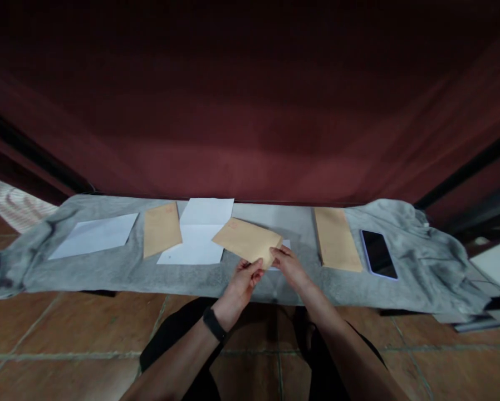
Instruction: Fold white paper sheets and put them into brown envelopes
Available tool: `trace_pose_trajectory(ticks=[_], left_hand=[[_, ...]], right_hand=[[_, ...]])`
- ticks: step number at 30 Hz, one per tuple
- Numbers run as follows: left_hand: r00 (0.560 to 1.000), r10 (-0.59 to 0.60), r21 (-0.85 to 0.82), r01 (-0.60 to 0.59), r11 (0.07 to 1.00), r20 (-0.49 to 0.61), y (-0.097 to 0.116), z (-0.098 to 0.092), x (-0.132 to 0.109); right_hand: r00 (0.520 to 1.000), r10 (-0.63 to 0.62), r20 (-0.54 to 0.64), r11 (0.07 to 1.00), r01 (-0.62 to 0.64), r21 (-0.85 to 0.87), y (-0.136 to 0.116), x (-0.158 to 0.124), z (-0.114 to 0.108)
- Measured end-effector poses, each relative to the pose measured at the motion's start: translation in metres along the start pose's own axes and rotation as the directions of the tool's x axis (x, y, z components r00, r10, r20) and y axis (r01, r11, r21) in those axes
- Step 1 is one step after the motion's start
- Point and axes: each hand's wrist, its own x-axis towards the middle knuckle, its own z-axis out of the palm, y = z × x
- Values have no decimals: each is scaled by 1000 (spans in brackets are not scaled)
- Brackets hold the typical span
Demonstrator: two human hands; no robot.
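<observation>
Both hands hold one brown envelope [245, 240] just above the grey cloth [120, 267]. My left hand [244, 281] pinches its near edge from below. At the envelope's right corner my right hand [287, 264] grips it, with a bit of white paper [285, 244] showing there. A white unfolded sheet [202, 231] lies flat behind and to the left of the envelope. Another brown envelope [161, 228] rests left of that sheet, and a white envelope [95, 235] further left.
A stack of brown envelopes [337, 238] lies right of my hands, with a dark phone [378, 254] beside it. The grey cloth bunches up at the right end [425, 245]. A dark red curtain [250, 111] hangs behind. Brown floor tiles [66, 334] lie below.
</observation>
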Motion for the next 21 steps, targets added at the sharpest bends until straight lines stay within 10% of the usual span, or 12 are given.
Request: trace_pose_trajectory(ticks=[8,12,14,16,18,21], left_hand=[[995,-70,46,66,997,70,-8,-5,6],[959,-211,317,143,937,189,-25,-8,-10],[927,-185,562,-32,827,325,-20,-4,-18],[861,8,727,-435,531,509,-3,5,-21],[683,194,698,-716,-9,704,22,16,-15],[556,169,548,-637,-541,814,53,25,7]], right_hand=[[1000,14,26,993,-11,-119,-5,6,-12],[993,-109,-52,944,87,-317,2,18,-19],[977,-200,-72,916,160,-369,0,23,-25],[958,-281,-57,873,231,-428,-5,24,-30],[948,-318,-14,844,276,-459,-13,23,-34],[939,-340,42,815,317,-484,-24,19,-37]])
